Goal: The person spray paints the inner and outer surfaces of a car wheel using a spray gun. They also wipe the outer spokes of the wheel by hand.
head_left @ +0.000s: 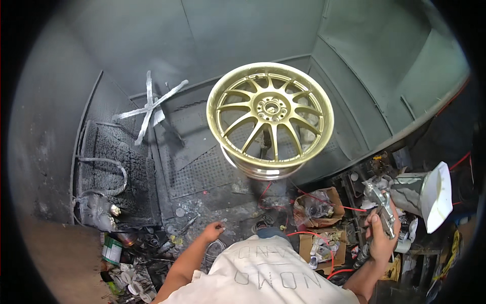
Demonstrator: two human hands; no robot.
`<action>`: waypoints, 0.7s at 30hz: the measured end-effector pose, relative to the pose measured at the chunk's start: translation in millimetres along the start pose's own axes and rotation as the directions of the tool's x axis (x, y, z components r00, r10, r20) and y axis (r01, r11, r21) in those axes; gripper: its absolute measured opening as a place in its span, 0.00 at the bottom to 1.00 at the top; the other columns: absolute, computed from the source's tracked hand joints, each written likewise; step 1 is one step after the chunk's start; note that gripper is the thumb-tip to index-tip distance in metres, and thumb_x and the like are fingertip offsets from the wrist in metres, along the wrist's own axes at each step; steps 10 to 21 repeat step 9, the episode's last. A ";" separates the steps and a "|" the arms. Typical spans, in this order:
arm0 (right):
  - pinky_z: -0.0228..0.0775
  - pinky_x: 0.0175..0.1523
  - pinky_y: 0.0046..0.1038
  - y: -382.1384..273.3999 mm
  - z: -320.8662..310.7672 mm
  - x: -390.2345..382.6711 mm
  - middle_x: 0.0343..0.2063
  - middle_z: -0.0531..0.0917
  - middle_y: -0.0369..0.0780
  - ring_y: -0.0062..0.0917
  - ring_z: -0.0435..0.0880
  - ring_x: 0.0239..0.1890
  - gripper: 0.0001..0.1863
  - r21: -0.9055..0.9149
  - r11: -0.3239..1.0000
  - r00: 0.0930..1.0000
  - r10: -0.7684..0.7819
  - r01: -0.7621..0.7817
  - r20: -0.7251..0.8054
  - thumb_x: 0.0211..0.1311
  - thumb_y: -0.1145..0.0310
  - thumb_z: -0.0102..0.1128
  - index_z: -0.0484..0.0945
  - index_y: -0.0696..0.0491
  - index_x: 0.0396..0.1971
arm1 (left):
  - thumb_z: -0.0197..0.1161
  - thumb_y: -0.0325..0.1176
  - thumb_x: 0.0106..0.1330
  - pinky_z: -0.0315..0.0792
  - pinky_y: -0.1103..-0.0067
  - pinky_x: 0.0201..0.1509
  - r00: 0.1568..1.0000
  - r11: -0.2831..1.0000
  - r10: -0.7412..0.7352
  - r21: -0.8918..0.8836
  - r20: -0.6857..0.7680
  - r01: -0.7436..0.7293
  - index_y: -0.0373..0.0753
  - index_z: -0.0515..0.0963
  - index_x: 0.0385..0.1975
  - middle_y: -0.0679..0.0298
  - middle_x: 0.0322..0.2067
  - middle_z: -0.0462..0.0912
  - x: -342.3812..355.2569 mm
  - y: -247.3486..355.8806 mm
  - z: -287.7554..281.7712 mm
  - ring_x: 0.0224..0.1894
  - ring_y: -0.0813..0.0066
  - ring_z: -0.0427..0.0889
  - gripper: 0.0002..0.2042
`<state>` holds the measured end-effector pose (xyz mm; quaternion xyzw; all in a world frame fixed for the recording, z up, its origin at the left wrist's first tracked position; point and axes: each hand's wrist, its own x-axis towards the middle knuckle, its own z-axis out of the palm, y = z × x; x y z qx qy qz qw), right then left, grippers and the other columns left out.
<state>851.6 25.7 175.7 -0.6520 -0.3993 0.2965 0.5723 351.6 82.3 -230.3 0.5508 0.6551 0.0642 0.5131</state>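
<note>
My right hand (382, 238) is wrapped round the handle of a metal spray gun (386, 215), held out at the right. A red hose trails close by. My left hand (213, 231) hangs low near the middle, its fingers curled in; whatever they may hold is too small to make out. Ahead of me a gold multi-spoke car wheel rim (273, 136) stands raised off the floor with its face tilted up toward me. Neither hand touches the rim. Its support is mostly hidden beneath it.
A grey-coated cross-shaped stand (149, 107) is at the left. Below it sits a dark crusted panel (119, 177) with a hose. Cardboard boxes (318, 206) of clutter, a white paper-like cone (436, 197) and red hoses lie right. A green can (112, 251) stands lower left. Grey walls surround the floor.
</note>
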 end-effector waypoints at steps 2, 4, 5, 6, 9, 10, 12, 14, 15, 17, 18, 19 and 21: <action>0.65 0.24 0.17 -2.2 10.3 -31.4 0.27 0.77 0.36 0.16 0.75 0.24 0.32 0.058 0.997 0.998 0.041 -0.044 0.039 0.65 0.72 0.62 0.66 0.63 0.68 | 0.68 0.39 0.65 0.77 0.70 0.53 1.000 0.998 -0.009 -0.056 -0.027 0.007 0.37 0.83 0.47 0.55 0.42 0.87 -29.0 -27.0 -7.4 0.45 0.64 0.85 0.16; 0.67 0.25 0.17 -6.8 27.3 -65.4 0.28 0.79 0.37 0.18 0.78 0.26 0.34 0.104 0.993 0.991 0.035 -0.049 0.132 0.63 0.68 0.64 0.66 0.63 0.68 | 0.68 0.38 0.65 0.77 0.71 0.52 0.996 0.997 -0.035 -0.068 -0.081 0.029 0.36 0.83 0.47 0.56 0.41 0.88 -56.6 -67.2 -12.4 0.44 0.65 0.86 0.15; 0.68 0.25 0.16 -12.5 37.7 -81.0 0.29 0.80 0.38 0.19 0.79 0.28 0.35 0.117 0.992 0.984 0.021 -0.043 0.177 0.62 0.67 0.65 0.66 0.63 0.68 | 0.68 0.37 0.65 0.78 0.71 0.51 0.991 0.998 -0.051 -0.051 -0.127 0.044 0.36 0.83 0.47 0.56 0.40 0.88 -74.8 -97.7 -12.8 0.43 0.66 0.86 0.15; 0.70 0.26 0.17 -23.1 49.1 -95.0 0.31 0.82 0.39 0.21 0.82 0.31 0.37 0.127 0.989 0.978 0.048 -0.075 0.203 0.61 0.65 0.66 0.65 0.63 0.68 | 0.69 0.37 0.64 0.78 0.71 0.51 0.982 0.980 -0.096 -0.187 -0.163 0.065 0.36 0.83 0.47 0.56 0.40 0.88 -97.6 -139.9 -11.7 0.43 0.66 0.86 0.15; 0.74 0.29 0.18 -34.0 81.4 -125.4 0.34 0.82 0.39 0.23 0.83 0.35 0.38 0.177 0.980 0.963 0.045 -0.094 0.264 0.62 0.64 0.66 0.64 0.59 0.70 | 0.74 0.40 0.59 0.76 0.69 0.57 0.938 0.962 -0.198 -0.238 -0.285 0.131 0.39 0.84 0.47 0.54 0.46 0.88 -166.7 -235.2 2.1 0.48 0.61 0.86 0.18; 0.74 0.29 0.18 -34.0 81.4 -125.4 0.34 0.82 0.39 0.23 0.83 0.35 0.38 0.177 0.980 0.963 0.045 -0.094 0.264 0.62 0.64 0.66 0.64 0.59 0.70 | 0.74 0.40 0.59 0.76 0.69 0.57 0.938 0.962 -0.198 -0.238 -0.285 0.131 0.39 0.84 0.47 0.54 0.46 0.88 -166.7 -235.2 2.1 0.48 0.61 0.86 0.18; 0.74 0.29 0.18 -34.0 81.4 -125.4 0.34 0.82 0.39 0.23 0.83 0.35 0.38 0.177 0.980 0.963 0.045 -0.094 0.264 0.62 0.64 0.66 0.64 0.59 0.70 | 0.74 0.40 0.59 0.76 0.69 0.57 0.938 0.962 -0.198 -0.238 -0.285 0.131 0.39 0.84 0.47 0.54 0.46 0.88 -166.7 -235.2 2.1 0.48 0.61 0.86 0.18; 0.74 0.29 0.18 -34.0 81.4 -125.4 0.34 0.82 0.39 0.23 0.83 0.35 0.38 0.177 0.980 0.963 0.045 -0.094 0.264 0.62 0.64 0.66 0.64 0.59 0.70 | 0.74 0.40 0.59 0.76 0.69 0.57 0.938 0.962 -0.198 -0.238 -0.285 0.131 0.39 0.84 0.47 0.54 0.46 0.88 -166.7 -235.2 2.1 0.48 0.61 0.86 0.18; 0.74 0.29 0.18 -34.0 81.4 -125.4 0.34 0.82 0.39 0.23 0.83 0.35 0.38 0.177 0.980 0.963 0.045 -0.094 0.264 0.62 0.64 0.66 0.64 0.59 0.70 | 0.74 0.40 0.59 0.76 0.69 0.57 0.938 0.962 -0.198 -0.238 -0.285 0.131 0.39 0.84 0.47 0.54 0.46 0.88 -166.7 -235.2 2.1 0.48 0.61 0.86 0.18; 0.74 0.29 0.18 -34.0 81.4 -125.4 0.34 0.82 0.39 0.23 0.83 0.35 0.38 0.177 0.980 0.963 0.045 -0.094 0.264 0.62 0.64 0.66 0.64 0.59 0.70 | 0.74 0.40 0.59 0.76 0.69 0.57 0.938 0.962 -0.198 -0.238 -0.285 0.131 0.39 0.84 0.47 0.54 0.46 0.88 -166.7 -235.2 2.1 0.48 0.61 0.86 0.18; 0.74 0.29 0.18 -34.0 81.4 -125.4 0.34 0.82 0.39 0.23 0.83 0.35 0.38 0.177 0.980 0.963 0.045 -0.094 0.264 0.62 0.64 0.66 0.64 0.59 0.70 | 0.74 0.40 0.59 0.76 0.69 0.57 0.938 0.962 -0.198 -0.238 -0.285 0.131 0.39 0.84 0.47 0.54 0.46 0.88 -166.7 -235.2 2.1 0.48 0.61 0.86 0.18; 0.74 0.29 0.18 -34.0 81.4 -125.4 0.34 0.82 0.39 0.23 0.83 0.35 0.38 0.177 0.980 0.963 0.045 -0.094 0.264 0.62 0.64 0.66 0.64 0.59 0.70 | 0.74 0.40 0.59 0.76 0.69 0.57 0.938 0.962 -0.198 -0.238 -0.285 0.131 0.39 0.84 0.47 0.54 0.46 0.88 -166.7 -235.2 2.1 0.48 0.61 0.86 0.18; 0.74 0.29 0.18 -34.0 81.4 -125.4 0.34 0.82 0.39 0.23 0.83 0.35 0.38 0.177 0.980 0.963 0.045 -0.094 0.264 0.62 0.64 0.66 0.64 0.59 0.70 | 0.74 0.40 0.59 0.76 0.69 0.57 0.938 0.962 -0.198 -0.238 -0.285 0.131 0.39 0.84 0.47 0.54 0.46 0.88 -166.7 -235.2 2.1 0.48 0.61 0.86 0.18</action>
